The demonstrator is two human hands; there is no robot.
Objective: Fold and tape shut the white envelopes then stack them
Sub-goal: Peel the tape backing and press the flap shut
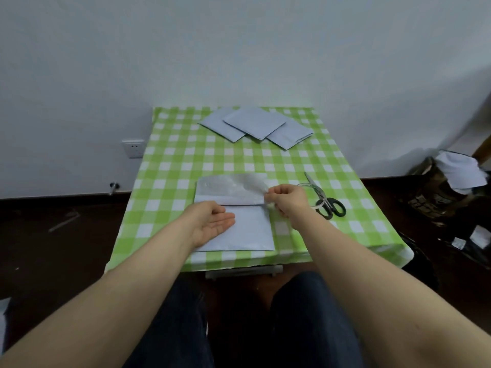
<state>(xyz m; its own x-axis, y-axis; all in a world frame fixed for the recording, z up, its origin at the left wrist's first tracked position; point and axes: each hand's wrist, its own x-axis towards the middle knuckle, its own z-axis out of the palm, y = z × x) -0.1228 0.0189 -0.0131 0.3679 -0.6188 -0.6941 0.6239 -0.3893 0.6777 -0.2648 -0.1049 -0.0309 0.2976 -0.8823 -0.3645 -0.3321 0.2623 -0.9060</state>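
Table point(170, 166), green-checked cloth: work laid out along its length.

Envelope in work point(249, 232): lies flat near the front edge, its flap point(228, 192) folded down over the body. It is judged light, thin and limp, with a smooth face that would slide readily on the cloth, so it is best pinned flat with a palm and taken up by an edge or corner.

Envelope pile point(255, 126): three are fanned loosely at the far end, well apart from the work.

Left hand point(212, 221): fingers are straight and together, laid on the envelope body just below the flap's edge.

Right hand point(287, 200): fingertips point(268, 199) are curled in a pinch at the flap's right end (whether a tape strip is held there cannot be told).

Scissors point(329, 205): beside the right hand, lying across a clear tape roll point(318, 203). Tape is judged clingy and prone to sticking to itself, so it should be held by its ends only.
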